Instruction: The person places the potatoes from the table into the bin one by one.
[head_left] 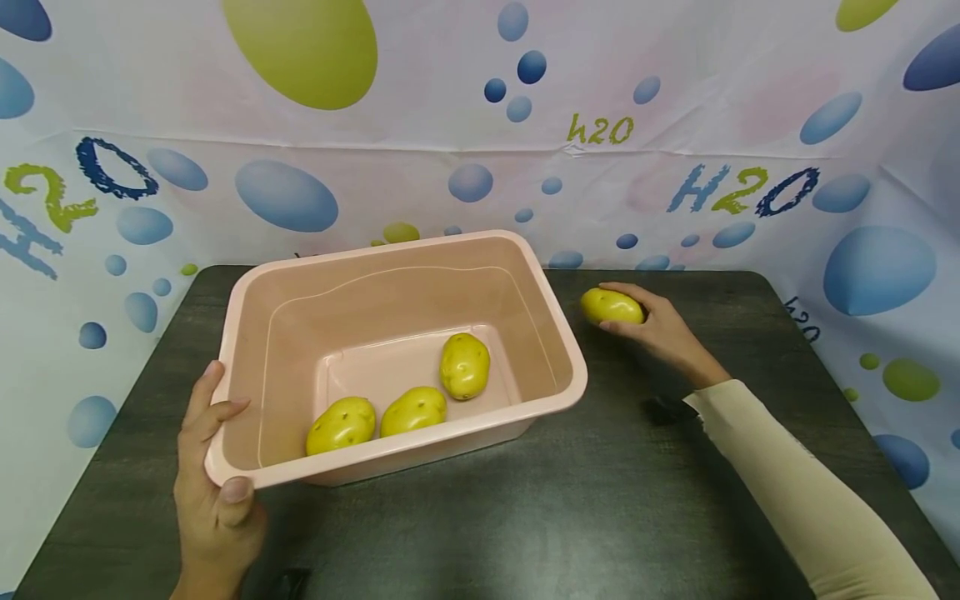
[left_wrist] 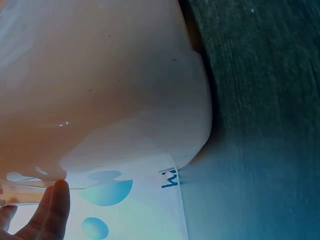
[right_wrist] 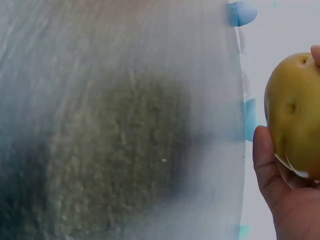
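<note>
A pale pink plastic basin point(head_left: 397, 308) stands tilted toward the head camera. My left hand point(head_left: 213, 483) grips its near-left corner, thumb on the front rim and fingers over the left side. Inside lie three yellow potatoes: one at the left point(head_left: 342, 425), one in the middle point(head_left: 414, 410) and one further right point(head_left: 465, 367). To the right of the basin, my right hand point(head_left: 660, 329) holds another potato point(head_left: 611, 307) between thumb and fingers. The right wrist view shows that potato point(right_wrist: 295, 115) with the thumb against its side. In the left wrist view the basin's outer wall point(left_wrist: 100, 90) fills much of the picture.
The dark wood-grain table point(head_left: 600, 500) extends around the basin. Behind it and along both sides hangs a white sheet point(head_left: 420, 142) printed with blue and green bubbles and H2O lettering. A small dark object point(head_left: 663, 410) lies near the right sleeve.
</note>
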